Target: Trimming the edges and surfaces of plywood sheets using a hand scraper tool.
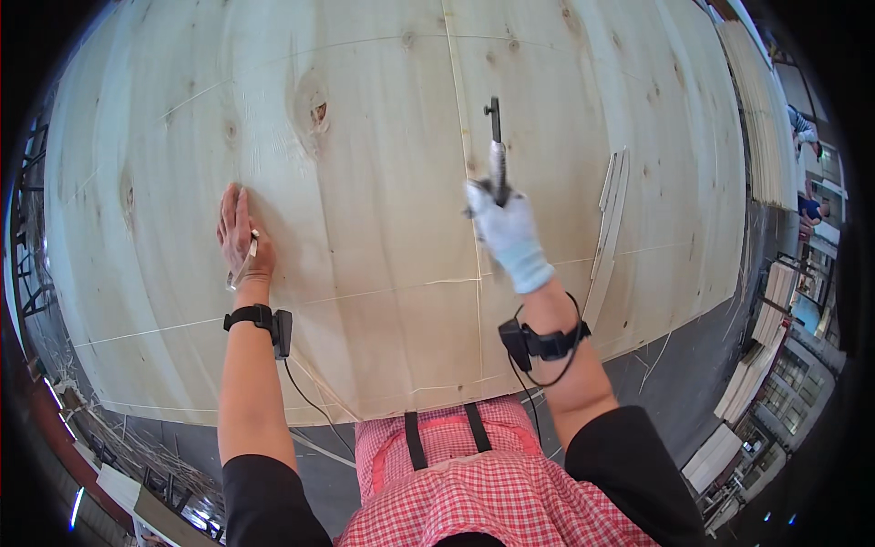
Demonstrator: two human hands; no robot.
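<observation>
Veneer sheet (383, 118) lies flat across the bench, filling most of the view. L hand (241, 232) rests palm-down w/ fingers flat, a thin strip (244, 262) tucked under the thumb, prob. pinning the sheet so it won't slide. R hand (509, 230), gloved, is fisted tight round a tool (497, 150) pointing away along the seam; loose slats (609, 219) lie just right.

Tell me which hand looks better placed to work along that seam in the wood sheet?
Probably the right hand: gloved, it holds the tool over the seam. The left hand lies flat on the wood sheet, farther away.
</observation>
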